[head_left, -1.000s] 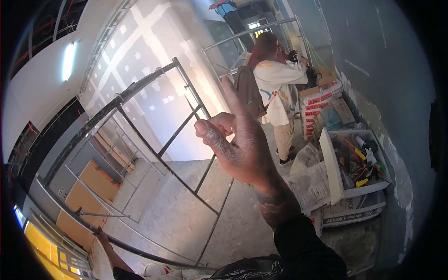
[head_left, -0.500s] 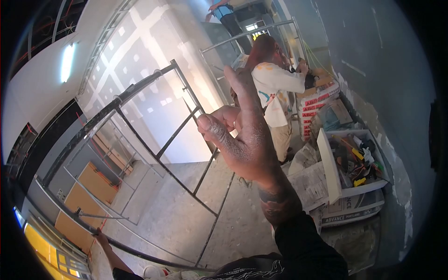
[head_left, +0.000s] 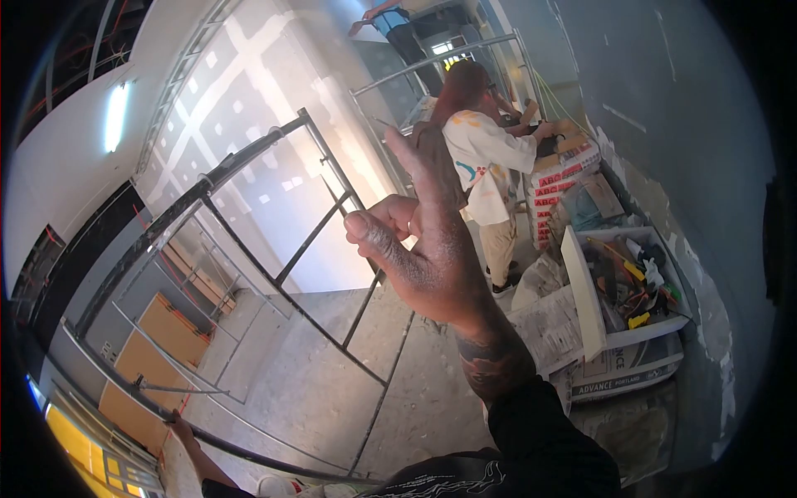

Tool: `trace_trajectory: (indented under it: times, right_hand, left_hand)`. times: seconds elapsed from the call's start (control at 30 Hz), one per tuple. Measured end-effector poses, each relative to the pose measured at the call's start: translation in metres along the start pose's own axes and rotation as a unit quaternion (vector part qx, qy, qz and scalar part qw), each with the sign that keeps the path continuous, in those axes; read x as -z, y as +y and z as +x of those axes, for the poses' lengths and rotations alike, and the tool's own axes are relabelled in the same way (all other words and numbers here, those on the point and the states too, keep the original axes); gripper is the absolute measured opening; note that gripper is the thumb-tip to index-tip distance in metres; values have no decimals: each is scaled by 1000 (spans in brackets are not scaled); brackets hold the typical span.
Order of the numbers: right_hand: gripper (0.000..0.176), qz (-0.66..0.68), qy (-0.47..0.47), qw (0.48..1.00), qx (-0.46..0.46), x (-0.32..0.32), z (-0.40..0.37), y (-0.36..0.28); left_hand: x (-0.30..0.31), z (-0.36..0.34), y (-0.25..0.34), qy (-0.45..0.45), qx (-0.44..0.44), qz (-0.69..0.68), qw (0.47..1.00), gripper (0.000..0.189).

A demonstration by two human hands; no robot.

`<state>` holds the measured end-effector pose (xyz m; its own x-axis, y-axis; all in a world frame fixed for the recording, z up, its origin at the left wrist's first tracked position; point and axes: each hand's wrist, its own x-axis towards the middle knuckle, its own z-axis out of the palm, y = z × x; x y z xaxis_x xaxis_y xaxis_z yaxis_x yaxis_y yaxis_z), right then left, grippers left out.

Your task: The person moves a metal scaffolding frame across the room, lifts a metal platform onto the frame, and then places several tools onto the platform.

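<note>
My right hand (head_left: 427, 249), dusty with white powder, is raised in the middle of the view. Its thumb and index finger are stretched apart and other fingers partly curl; I see nothing held in it. A metal scaffold frame (head_left: 278, 282) with crossbars stands tilted in the view behind and left of that hand. At the lower left, my left hand (head_left: 181, 430) grips the frame's lower tube, its fingers small and partly hidden.
A co-worker in a patterned white shirt (head_left: 490, 141) stands beside stacked ABC boxes (head_left: 552, 191). At right, a white tool bin (head_left: 585, 299) rests on a cement bag (head_left: 631, 369). Another person (head_left: 390, 21) stands higher up behind a second scaffold frame (head_left: 432, 62). A board (head_left: 154, 349) leans at left.
My right hand has shifted slightly left and its index finger tilts further left. The person at the back has moved an arm outward. My left hand stays on the frame.
</note>
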<state>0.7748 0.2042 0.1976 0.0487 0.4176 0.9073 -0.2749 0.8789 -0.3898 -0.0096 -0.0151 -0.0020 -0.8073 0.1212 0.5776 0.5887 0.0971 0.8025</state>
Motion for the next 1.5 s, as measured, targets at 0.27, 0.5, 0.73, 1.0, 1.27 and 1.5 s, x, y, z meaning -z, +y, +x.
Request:
trace_trajectory:
  times: [0.27, 0.5, 0.73, 1.0, 1.27, 1.5]
  right_hand:
    - [75, 28, 1, 999, -14, -1, -3, 7]
    - [74, 18, -1, 1000, -13, -1, -4, 7]
    - [74, 4, 0, 1000, -9, 1, -6, 11]
    - [73, 0, 2, 1000, -16, 2, -8, 10]
    - [68, 20, 0, 999, -47, 2, -9, 9]
    - [69, -7, -12, 1000, -21, -5, -6, 17]
  left_hand:
    - [-2, 2, -5, 15, 4, 40, 999, 62]
    - [-5, 8, -14, 43, 11, 36, 998, 64]
    - [-6, -17, 19, 40, -9, 80, 996, 62]
    - [-4, -7, 2, 40, 12, 67, 997, 67]
    - [-2, -2, -2, 24, 20, 50, 998, 69]
    - [-9, -6, -2, 54, -15, 21, 998, 61]
